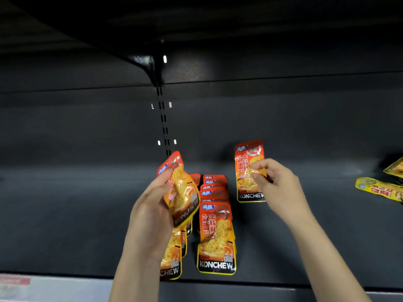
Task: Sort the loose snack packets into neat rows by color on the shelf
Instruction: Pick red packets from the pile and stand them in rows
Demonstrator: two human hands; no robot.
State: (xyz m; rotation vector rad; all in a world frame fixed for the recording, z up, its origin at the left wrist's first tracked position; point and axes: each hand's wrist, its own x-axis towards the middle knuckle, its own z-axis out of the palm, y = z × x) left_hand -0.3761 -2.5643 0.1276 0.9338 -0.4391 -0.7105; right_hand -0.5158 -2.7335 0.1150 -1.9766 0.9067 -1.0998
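Both hands are holding orange packets above the shelf (65,214). My left hand (152,212) is gripping one orange packet (182,192), my right hand's (277,184) fingers are pinching another packet (248,171). Two orange rows (216,225) are lying below; yellow packets (379,189) are lying far right.

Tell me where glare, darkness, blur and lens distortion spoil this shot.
Head view: glare whitens the packet in the left hand and the shelf bracket; the shelf underside above is nearly black; the yellow packets at the right edge look stretched and soft; the front orange packet reads sharply.
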